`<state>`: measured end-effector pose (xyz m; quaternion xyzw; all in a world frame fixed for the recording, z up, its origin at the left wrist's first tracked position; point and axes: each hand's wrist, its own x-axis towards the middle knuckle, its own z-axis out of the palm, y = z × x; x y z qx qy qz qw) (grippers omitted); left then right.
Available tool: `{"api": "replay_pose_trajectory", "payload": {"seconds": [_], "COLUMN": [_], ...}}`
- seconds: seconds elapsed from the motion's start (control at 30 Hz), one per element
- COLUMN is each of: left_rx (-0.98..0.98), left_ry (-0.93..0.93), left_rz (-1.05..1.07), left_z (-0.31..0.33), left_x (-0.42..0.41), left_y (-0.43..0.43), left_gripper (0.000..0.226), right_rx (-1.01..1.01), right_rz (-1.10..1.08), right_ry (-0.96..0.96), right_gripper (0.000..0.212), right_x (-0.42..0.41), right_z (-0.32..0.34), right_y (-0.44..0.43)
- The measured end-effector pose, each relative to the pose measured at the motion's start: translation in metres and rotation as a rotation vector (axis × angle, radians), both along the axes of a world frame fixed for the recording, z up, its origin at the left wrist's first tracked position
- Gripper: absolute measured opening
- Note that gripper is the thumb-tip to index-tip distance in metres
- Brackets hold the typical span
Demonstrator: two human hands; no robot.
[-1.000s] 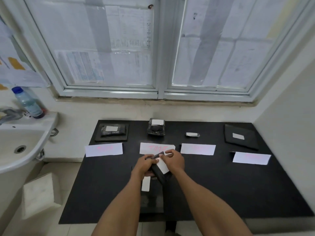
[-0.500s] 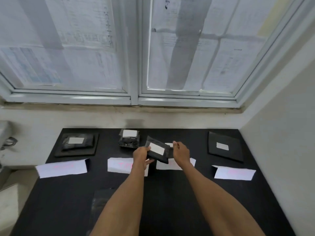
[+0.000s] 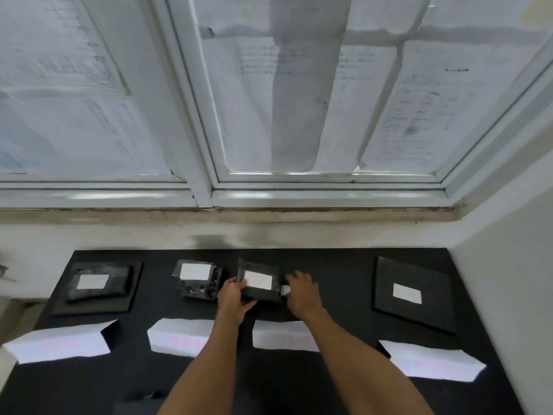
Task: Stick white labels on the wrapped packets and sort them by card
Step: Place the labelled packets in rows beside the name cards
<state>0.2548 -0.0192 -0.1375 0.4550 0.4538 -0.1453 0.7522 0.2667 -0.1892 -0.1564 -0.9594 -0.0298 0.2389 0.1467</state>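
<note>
View over the black table (image 3: 344, 384); places are given from the third card (image 3: 284, 335), counted from the left. Step in hand, as judged: labelling of this packet is done and you are sorting it to its card.

Far right of the third card and behind it lies a broad flat packet (image 3: 413, 292). Far left and behind is a stacked packet (image 3: 95, 286), and just left and behind a crumpled packet (image 3: 199, 280). Each bears a white label.

The held packet (image 3: 260, 295) is directly behind the third card. It is tilted and wrapped in dark glossy film, with its label (image 3: 258, 280) facing you.

Your left hand (image 3: 235, 298) grasps its near-left corner, thumb on top. Your right hand (image 3: 302, 292) is at its right edge with fingers spread; whether it pinches anything cannot be told. A small white piece (image 3: 285, 289) shows beside it.

Next move: lower the packet flat, label up, then let go.
</note>
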Motion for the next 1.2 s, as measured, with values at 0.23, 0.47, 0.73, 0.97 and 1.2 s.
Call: {"api": "replay_pose_trajectory", "payload": {"seconds": [0.23,0.47,0.73,0.97,1.2], "left_rx": [-0.004,0.080,0.559,0.716,0.680], "left_ry": [0.009,0.036,0.089,0.043,-0.041], "left_rz": [0.013,-0.057,-0.298,-0.492,-0.582], "left_z": [-0.016,-0.029,-0.028,-0.028,-0.001], "left_x": [0.019,0.027,0.037,0.033,0.015], "left_y": [-0.008,-0.041,-0.074,-0.059,-0.034], "left_gripper": [0.036,0.034,0.038,0.034,0.041], "right_rx": [-0.097,0.042,0.267,0.258,0.131], "right_rz": [0.002,-0.343,-0.150,-0.060,-0.058], "right_ry": [-0.086,-0.258,-0.293,-0.178,-0.243], "right_gripper": [0.039,0.034,0.034,0.035,0.062], "right_x": [0.011,0.027,0.046,0.039,0.025], "right_z": [-0.021,-0.013,-0.001,-0.011,0.007], "right_y": [-0.021,-0.067,-0.049,-0.023,-0.004]}}
